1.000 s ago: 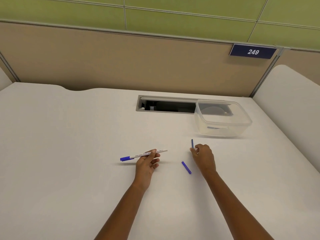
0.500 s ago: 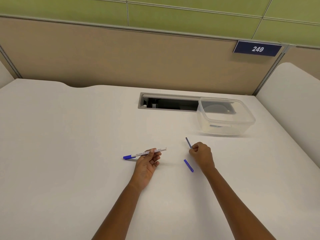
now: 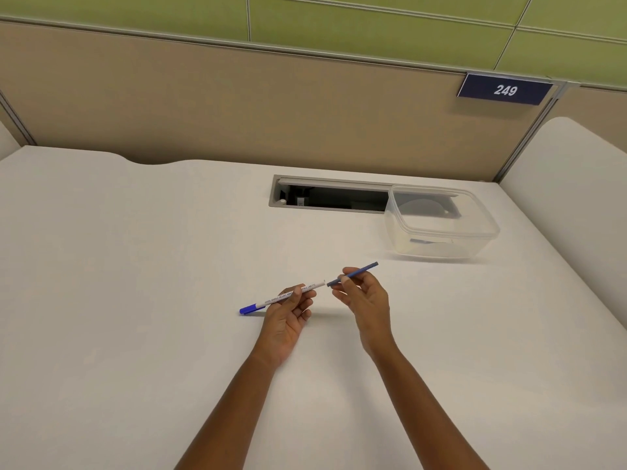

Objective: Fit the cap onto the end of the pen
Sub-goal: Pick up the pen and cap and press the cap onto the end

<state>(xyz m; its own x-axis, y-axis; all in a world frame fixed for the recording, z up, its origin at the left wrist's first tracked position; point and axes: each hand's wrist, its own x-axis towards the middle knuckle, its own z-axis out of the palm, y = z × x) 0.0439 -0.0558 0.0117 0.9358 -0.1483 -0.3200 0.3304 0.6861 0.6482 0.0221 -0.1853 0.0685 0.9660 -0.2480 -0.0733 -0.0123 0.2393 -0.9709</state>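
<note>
Above the white tabletop (image 3: 135,266), the left hand (image 3: 288,320) has its grip clamped on the white pen barrel with a blue end (image 3: 281,297), while the right hand (image 3: 364,296) pinches the slim blue cap (image 3: 356,272), its open mouth just off the barrel's bare tip. To seat it well, bring both onto one line, then push straight along that axis until it stops, without twisting sideways.
</note>
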